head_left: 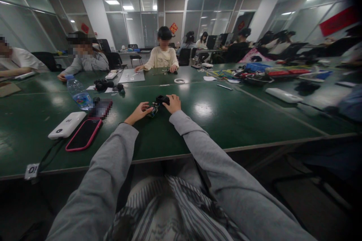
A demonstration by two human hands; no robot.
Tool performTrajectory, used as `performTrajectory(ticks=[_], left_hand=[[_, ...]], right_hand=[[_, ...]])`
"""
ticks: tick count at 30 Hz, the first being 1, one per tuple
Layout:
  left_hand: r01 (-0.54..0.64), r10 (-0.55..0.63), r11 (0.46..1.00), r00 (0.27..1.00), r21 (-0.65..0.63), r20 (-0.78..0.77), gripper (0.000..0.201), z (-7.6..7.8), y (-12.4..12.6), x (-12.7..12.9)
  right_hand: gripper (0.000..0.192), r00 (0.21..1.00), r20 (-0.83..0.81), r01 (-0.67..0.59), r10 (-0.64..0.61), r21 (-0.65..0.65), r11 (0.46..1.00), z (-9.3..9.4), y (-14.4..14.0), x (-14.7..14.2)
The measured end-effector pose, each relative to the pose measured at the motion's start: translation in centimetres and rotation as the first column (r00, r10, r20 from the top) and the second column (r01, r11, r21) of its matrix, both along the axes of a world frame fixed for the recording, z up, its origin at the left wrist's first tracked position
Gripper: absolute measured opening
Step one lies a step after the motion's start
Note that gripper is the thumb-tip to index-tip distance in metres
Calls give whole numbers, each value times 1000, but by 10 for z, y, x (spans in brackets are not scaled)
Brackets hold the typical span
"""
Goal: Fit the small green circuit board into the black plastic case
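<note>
On the green table in front of me lies a small device with exposed, multicoloured parts (153, 110). My left hand (139, 113) is at its left side, with curved fingers and the thumb against it. A black box-like housing (162, 99) sits just right of it, touching or very close. My right hand (173, 104) grips this housing from the right, thumb in front and fingers over the top. The exact kind of both pieces is too small to make out.
To my left are a white power bank (67, 125), a pink-cased phone (84, 134), another phone (100, 109) and a water bottle (79, 92). A tape roll (179, 81) and a pen (224, 87) lie ahead. Another person (161, 58) sits opposite.
</note>
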State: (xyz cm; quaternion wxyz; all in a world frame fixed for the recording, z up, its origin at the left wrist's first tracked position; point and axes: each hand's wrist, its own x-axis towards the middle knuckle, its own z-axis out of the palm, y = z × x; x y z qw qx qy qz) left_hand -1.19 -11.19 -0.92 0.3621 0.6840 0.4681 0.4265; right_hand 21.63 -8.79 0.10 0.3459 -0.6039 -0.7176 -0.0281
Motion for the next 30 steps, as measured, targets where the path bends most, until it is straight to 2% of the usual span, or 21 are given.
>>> performTrajectory(ticks=[3, 5, 8, 10, 13, 16, 19, 24, 27, 30], left_hand=[[13, -12, 1000, 999, 15, -47, 92, -5, 0, 5], [5, -4, 1000, 999, 20, -39, 98, -4, -1, 5], [4, -4, 1000, 1000, -1, 19, 93, 0, -2, 2], [-5, 6, 1000, 998, -13, 56, 87, 1, -1, -1], [-17, 19, 1000, 996, -20, 82, 77, -1, 2, -4], [-1, 2, 1000, 996, -4, 93, 74, -4, 6, -6], [2, -5, 1000, 996, 31, 87, 72, -6, 9, -8], [-62, 56, 996, 994, 63, 94, 65, -6, 14, -14], [-99, 88, 991, 990, 95, 106, 56, -7, 16, -18], [-110, 97, 990, 986, 91, 136, 55, -6, 16, -20]], right_hand=[[42, 999, -2, -48, 48, -29, 998, -3, 7, 1], [36, 995, -83, -61, 60, -10, 998, 0, 10, 1], [37, 962, -271, -53, 34, -60, 997, 6, 13, 7], [47, 934, -356, -12, -40, -141, 990, 8, 14, 14], [50, 913, -373, 75, -167, -249, 966, 6, 17, 22], [40, 910, -364, 94, -197, -282, 955, 0, 20, 23], [40, 930, -338, 51, -144, -270, 962, -2, 21, 18], [54, 977, -214, -77, 9, -309, 948, 2, 15, 6], [53, 963, -217, -223, 157, -326, 919, 6, 9, -2], [48, 942, -213, -310, 258, -262, 914, 8, 6, -8]])
